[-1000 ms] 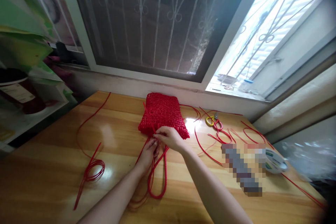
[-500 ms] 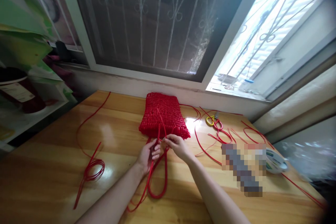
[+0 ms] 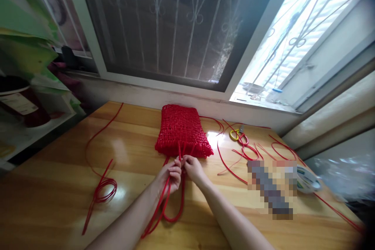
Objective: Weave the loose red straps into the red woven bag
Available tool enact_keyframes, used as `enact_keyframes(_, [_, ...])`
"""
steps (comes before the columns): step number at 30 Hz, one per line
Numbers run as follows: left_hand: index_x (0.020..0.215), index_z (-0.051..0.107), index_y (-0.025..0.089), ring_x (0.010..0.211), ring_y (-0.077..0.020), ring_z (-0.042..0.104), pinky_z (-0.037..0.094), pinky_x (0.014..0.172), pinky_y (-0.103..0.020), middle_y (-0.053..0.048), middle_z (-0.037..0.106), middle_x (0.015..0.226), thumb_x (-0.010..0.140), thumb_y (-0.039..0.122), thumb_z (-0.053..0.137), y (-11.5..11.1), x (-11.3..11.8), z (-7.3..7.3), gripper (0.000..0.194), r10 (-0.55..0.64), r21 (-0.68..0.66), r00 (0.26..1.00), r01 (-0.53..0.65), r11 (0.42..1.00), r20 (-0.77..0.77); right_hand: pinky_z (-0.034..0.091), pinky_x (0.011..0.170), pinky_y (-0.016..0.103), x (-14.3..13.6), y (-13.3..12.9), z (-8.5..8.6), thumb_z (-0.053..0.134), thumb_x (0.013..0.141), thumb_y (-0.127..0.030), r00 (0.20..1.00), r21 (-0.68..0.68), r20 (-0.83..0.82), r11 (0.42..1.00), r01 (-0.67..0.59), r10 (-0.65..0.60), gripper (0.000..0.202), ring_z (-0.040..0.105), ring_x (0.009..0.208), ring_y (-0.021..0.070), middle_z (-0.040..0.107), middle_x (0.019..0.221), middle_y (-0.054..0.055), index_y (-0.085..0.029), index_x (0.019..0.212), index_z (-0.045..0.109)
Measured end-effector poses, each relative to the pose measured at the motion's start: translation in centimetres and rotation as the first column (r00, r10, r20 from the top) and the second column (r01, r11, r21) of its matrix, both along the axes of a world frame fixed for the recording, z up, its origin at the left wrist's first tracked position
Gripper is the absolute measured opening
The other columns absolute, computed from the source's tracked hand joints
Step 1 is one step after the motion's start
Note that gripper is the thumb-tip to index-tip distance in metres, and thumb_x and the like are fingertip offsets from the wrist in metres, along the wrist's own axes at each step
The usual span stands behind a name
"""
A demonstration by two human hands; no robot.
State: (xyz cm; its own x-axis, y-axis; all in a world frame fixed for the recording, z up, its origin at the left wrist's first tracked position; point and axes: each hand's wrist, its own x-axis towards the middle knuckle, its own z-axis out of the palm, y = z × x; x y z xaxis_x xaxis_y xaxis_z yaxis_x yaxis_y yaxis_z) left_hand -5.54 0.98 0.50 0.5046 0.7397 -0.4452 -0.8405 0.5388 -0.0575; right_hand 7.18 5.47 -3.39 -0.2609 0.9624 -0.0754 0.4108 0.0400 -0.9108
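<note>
Currently both my hands sit at frame centre, just below the red woven bag [image 3: 183, 131]. Left hand [image 3: 170, 175] is closed around the red cords [image 3: 164, 203], fingers curled over them; the cords run out under my palm and loop back toward the lower middle of the frame. Right hand [image 3: 191, 166] pinches a strand right at the bag's near edge (thumb and forefinger closed on it, fingertips nearly touching my left hand's). Bag lies flat on the wooden table [image 3: 58, 187], upper centre, close to the window sill. Loose red cord coil [image 3: 101, 189] lies at left, well apart. Scissors [image 3: 238, 134] with yellow and red handles sit right of the bag, among scattered cord offcuts. Tape roll [image 3: 307, 179] at far right.
</note>
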Motion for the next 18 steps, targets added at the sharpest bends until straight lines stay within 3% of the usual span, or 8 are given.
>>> enact_keyframes(3, [0.085,0.053,0.008,0.033,0.0032,0.04,0.031,0.03,-0.006,0.002,0.056,0.058,0.086,0.013,0.038,-0.3,0.7,-0.1,0.015,0.059,-0.075,0.998,-0.061,0.995,-0.028,0.034,0.046,0.019,-0.3,-0.3,0.6,0.044,0.072,-0.022,0.996,0.023,0.085,1.0,-0.016,0.014,0.018,0.047,0.05,0.0105,0.054,0.053,-0.001,-0.016,0.059,0.055])
enact_keyframes(6, [0.084,0.054,0.009,0.03,0.0039,0.037,0.027,0.028,-0.006,0.002,0.059,0.06,0.084,0.015,0.044,-0.4,1.3,0.2,0.012,0.127,-0.111,0.976,-0.148,0.983,-0.177,0.032,0.046,0.019,-0.7,-0.5,1.1,0.045,0.071,-0.02,0.987,0.028,0.161,0.999,-0.021,0.016,0.018,0.048,0.05,0.0103,0.058,0.055,0.001,-0.015,0.06,0.058])
enact_keyframes(9, [0.085,0.057,0.011,0.03,0.0041,0.036,0.027,0.028,-0.007,0.0,0.061,0.065,0.081,0.017,0.05,-0.4,1.7,0.4,0.01,0.137,-0.082,0.933,-0.173,0.982,-0.332,0.032,0.044,0.019,-0.7,-0.4,1.3,0.045,0.071,-0.018,0.976,-0.005,0.212,0.999,-0.047,0.047,0.019,0.049,0.046,0.0097,0.059,0.053,0.002,-0.015,0.06,0.061])
enact_keyframes(11, [0.088,0.059,0.012,0.032,0.0032,0.037,0.028,0.029,-0.008,-0.002,0.064,0.071,0.078,0.02,0.054,-0.4,1.8,0.2,0.013,0.139,0.0,0.863,-0.159,0.987,-0.486,0.032,0.042,0.019,-0.1,-0.2,1.6,0.046,0.071,-0.019,0.968,-0.039,0.232,0.996,-0.084,0.091,0.019,0.049,0.042,0.0096,0.059,0.05,0.001,-0.015,0.06,0.062])
enact_keyframes(13, [0.09,0.06,0.012,0.033,0.0006,0.039,0.031,0.031,-0.011,-0.005,0.066,0.073,0.076,0.025,0.055,-0.4,1.7,-0.3,0.02,0.186,0.147,0.693,-0.117,0.982,-0.696,0.033,0.043,0.019,0.7,0.1,2.4,0.05,0.071,-0.021,0.962,-0.045,0.248,0.993,-0.11,0.118,0.017,0.051,0.044,0.0103,0.06,0.05,0.002,-0.015,0.06,0.062])
enact_keyframes(15, [0.09,0.061,0.011,0.034,-0.0029,0.042,0.034,0.034,-0.016,-0.006,0.066,0.07,0.076,0.031,0.054,-0.4,1.6,-1.0,0.026,0.268,0.297,0.44,-0.004,0.955,-0.857,0.034,0.046,0.02,1.2,0.3,3.8,0.053,0.072,-0.025,0.954,0.026,0.289,0.995,-0.093,0.081,0.017,0.053,0.049,0.0115,0.062,0.054,0.002,-0.016,0.062,0.063])
enact_keyframes(18, [0.083,0.062,0.012,0.036,-0.0073,0.048,0.037,0.039,-0.02,-0.004,0.066,0.065,0.077,0.037,0.048,-0.6,1.2,-1.6,0.029,0.4,0.413,0.106,0.213,0.885,-0.911,0.037,0.053,0.02,1.0,0.3,6.2,0.051,0.076,-0.033,0.944,0.221,0.329,0.972,-0.083,0.006,0.021,0.055,0.059,0.0124,0.064,0.066,0.002,-0.018,0.072,0.066])
